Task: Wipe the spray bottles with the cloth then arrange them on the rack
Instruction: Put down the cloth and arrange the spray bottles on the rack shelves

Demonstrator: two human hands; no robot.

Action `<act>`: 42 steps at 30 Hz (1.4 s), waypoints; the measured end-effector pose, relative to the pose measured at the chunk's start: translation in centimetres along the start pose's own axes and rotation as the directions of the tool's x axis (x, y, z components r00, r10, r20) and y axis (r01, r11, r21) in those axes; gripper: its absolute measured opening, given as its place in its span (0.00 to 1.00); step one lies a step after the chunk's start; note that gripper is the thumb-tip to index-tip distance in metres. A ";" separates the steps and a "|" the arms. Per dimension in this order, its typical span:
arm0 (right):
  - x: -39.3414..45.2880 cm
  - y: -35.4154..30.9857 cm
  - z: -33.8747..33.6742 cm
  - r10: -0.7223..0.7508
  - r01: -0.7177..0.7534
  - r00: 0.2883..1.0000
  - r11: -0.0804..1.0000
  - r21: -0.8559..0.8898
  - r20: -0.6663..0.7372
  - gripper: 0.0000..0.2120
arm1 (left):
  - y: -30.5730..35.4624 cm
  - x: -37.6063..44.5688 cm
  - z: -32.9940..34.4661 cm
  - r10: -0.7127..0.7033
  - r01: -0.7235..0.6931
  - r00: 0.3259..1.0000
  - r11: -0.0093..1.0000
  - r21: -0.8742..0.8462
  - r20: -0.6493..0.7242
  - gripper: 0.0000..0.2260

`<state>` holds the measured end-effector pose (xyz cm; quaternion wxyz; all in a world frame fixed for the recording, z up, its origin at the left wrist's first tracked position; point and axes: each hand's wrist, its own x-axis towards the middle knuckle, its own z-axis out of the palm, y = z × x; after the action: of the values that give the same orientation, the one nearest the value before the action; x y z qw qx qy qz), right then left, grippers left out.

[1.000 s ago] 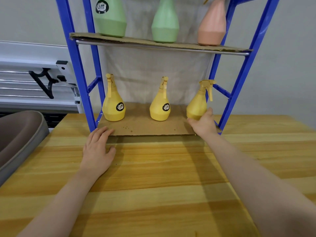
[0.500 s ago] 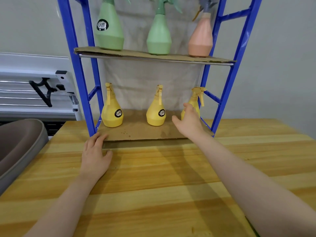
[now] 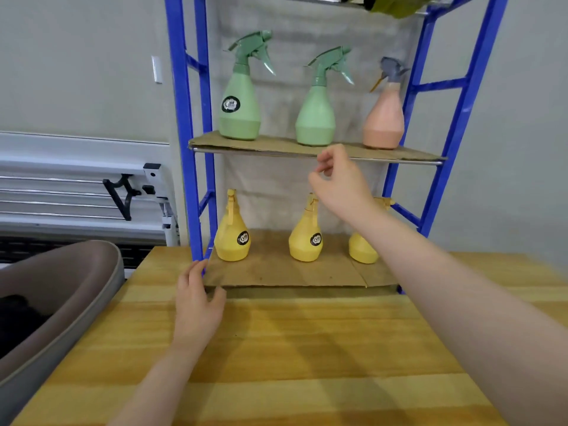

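A blue metal rack (image 3: 183,124) stands on the wooden table. Its lower cardboard shelf (image 3: 276,272) carries three yellow spray bottles: left (image 3: 231,238), middle (image 3: 305,238), and right (image 3: 362,250), the last partly hidden by my forearm. Two green bottles (image 3: 241,96) (image 3: 316,106) and a pink bottle (image 3: 384,118) stand on the upper shelf (image 3: 276,146). My right hand (image 3: 341,182) is raised in front of the upper shelf's edge, fingers loosely curled, holding nothing. My left hand (image 3: 196,305) rests flat on the table at the lower shelf's front left corner. No cloth is visible.
A grey-brown tub (image 3: 61,302) sits at the table's left edge. A green object (image 3: 396,4) lies on the rack's top level. White metal rails (image 3: 76,192) run along the wall behind. The wooden table (image 3: 292,364) stretches toward me.
My right hand has let go of the right yellow bottle and risen to the upper shelf's front edge. The view has tilted upward. My left hand stays on the table.
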<state>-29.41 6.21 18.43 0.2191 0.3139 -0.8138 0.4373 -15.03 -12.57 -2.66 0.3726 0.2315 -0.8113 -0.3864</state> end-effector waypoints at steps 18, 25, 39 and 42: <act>7.0 -7.2 0.2 -0.082 0.080 0.993 0.996 0.026 0.083 0.08 | 14.1 13.8 -8.6 0.093 -0.152 0.975 0.943 -0.297 -0.204 0.29; 10.6 -8.8 2.2 0.022 -0.015 0.972 0.999 -0.034 0.235 0.25 | 17.1 17.9 -10.4 -0.027 0.007 0.999 0.910 -0.414 -0.042 0.13; 12.4 -7.9 6.5 0.149 -0.234 0.936 0.941 0.246 0.320 0.40 | 15.5 18.3 -8.8 -0.079 0.073 0.997 0.833 -0.548 0.013 0.04; 12.5 -8.0 7.1 0.141 -0.232 0.934 0.939 0.255 0.328 0.41 | 15.5 18.3 -8.3 -0.105 0.092 0.994 0.833 -0.546 0.007 0.05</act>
<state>-33.21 -7.21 27.23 -0.0004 0.3268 -0.7912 0.5169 -21.14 -19.31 21.09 0.4122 0.1618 -0.6504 -0.6172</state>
